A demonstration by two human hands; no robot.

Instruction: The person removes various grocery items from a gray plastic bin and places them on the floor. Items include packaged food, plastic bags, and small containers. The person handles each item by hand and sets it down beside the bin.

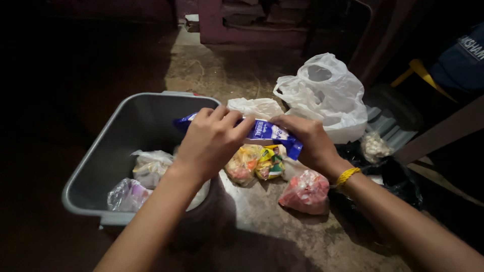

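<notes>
Head view shows both hands closed on a long blue-and-white packet (262, 132), held level in the air above the right rim of a grey plastic bin (108, 151). The left hand (212, 143) has its fingers curled over the packet's middle and left part; the right hand (305, 141), with a yellow band (348, 176) at the wrist, pinches the right end. Neither hand is open.

Judging from the hold, the packet could slip if either pinch loosens: its left end juts over the bin's opening, so that end would likely drop inside onto the clear bags (138, 181) already lying at the bin's near corner, while the right end would fall on the small pouches below. A hard pull from both ends might also tear the wrapper and scatter what is in it.

Room is tight on the concrete floor (272, 221). Just under the hands lie a yellow-orange snack pouch (257, 162) and a clear bag of pink-red pieces (306, 192), close together and near the bin's right wall. A white carrier bag (325, 95) stands open beyond the right hand, with a smaller white bag (254, 107) beside it, and a black bag (398, 179) lies to the right of the wrist. Bare floor shows toward the near edge and beyond the bin's far rim; the left side is too dark to judge.
</notes>
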